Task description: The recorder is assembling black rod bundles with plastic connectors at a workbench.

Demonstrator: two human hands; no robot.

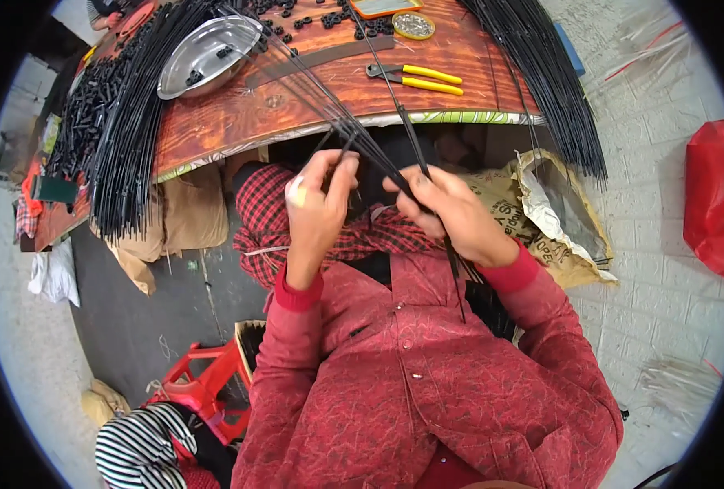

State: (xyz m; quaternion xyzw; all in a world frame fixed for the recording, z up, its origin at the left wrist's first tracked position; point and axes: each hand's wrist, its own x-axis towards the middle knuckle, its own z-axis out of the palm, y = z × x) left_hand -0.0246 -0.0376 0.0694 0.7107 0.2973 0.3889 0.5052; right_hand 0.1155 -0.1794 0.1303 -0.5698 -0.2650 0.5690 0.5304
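The person in the red patterned jacket [354, 367] sits close up to the near edge of a reddish wooden table [492, 81], both bare hands raised just this side of it. The right hand [452, 210] is closed around a bundle of thin black rods [370, 151], which slants up over the tabletop to the far left, its lower ends dropping below the fist toward the jacket. One separate black rod [412, 134] stands more steeply from the same hand, apart from the others higher up. The left hand [320, 196] is beside the bundle, thumb and fingertips drawn together by the rods; whether they clamp one I cannot tell. On the table, left of the bundle, a shiny metal bowl [236, 37] has small black pieces inside, and more small black pieces [337, 20] lie scattered beyond. To the right are cutting pliers [433, 85] with yellow handles, and farther off a round gold-coloured dish [413, 38] of small bits. Large sheaves of black rods hang over the near edge, a left sheaf [125, 163] and a right sheaf [554, 90]. Red-and-black checked cloth [262, 200] covers the lap, and an open printed sack [541, 248] slumps at the right.
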